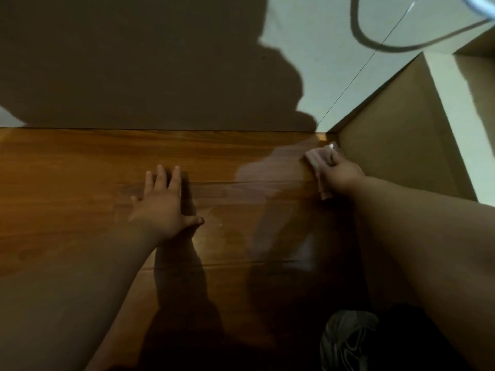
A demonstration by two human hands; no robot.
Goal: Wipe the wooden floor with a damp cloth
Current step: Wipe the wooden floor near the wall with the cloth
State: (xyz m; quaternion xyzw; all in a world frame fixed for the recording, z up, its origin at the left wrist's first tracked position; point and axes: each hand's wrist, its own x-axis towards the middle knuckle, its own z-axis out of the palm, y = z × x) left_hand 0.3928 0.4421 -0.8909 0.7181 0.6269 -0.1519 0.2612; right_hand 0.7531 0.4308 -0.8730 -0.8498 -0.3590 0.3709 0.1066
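Brown glossy wooden plank floor (pixel 80 183) across the lower frame, seen from above, with a paler smeared sheen toward its far right corner. Beyond its far edge, pale tiled floor (pixel 321 62), partly under a broad shadow. At right, meeting the wood's corner, tan boxy cabinet side (pixel 396 135). Left hand (pixel 160 204) flat on the planks, fingers spread open, palm down, gripping nothing. Right hand (pixel 342 174) well apart, near the corner, fingers curled closed over a small pinkish crumpled cloth (pixel 317 163) pressed onto the wood just beside the cabinet.
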